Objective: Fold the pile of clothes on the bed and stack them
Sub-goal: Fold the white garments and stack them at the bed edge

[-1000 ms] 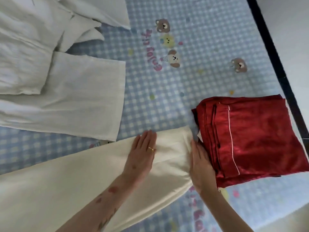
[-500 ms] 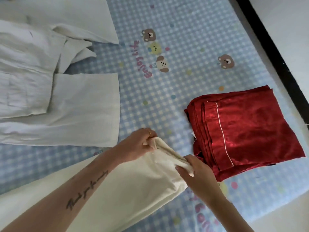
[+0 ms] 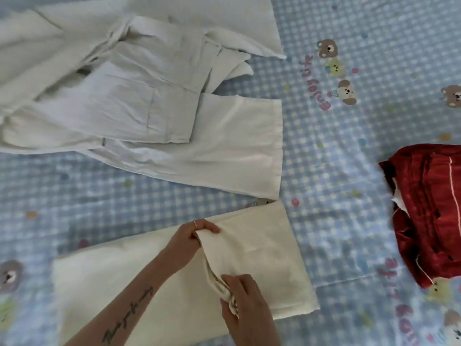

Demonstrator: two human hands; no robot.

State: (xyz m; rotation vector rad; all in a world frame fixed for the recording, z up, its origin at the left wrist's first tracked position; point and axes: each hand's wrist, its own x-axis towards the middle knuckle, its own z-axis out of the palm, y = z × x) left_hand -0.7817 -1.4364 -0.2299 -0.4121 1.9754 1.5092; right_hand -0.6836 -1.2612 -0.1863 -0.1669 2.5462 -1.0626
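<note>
Both hands are busy with the cream garment (image 3: 174, 283), which lies flat across the near part of the bed (image 3: 349, 136). The left hand (image 3: 192, 239) pinches one end of the turned-over edge, and the right hand (image 3: 245, 303) has its fingers curled round the other end of that same bunched edge. From where I stand, the step looks to be a fold across the length of the piece. To do it well, I would say the two hands should carry the edge over at the same height and keep the cloth taut between them, so the top layer lands square on the layer beneath without a crease. A flat sweep of the palm afterwards would settle it. The red folded stack (image 3: 429, 216) sits well apart at the right, ready to take it. The pale unfolded clothes (image 3: 139, 101) sprawl beyond, not yet done.
</note>
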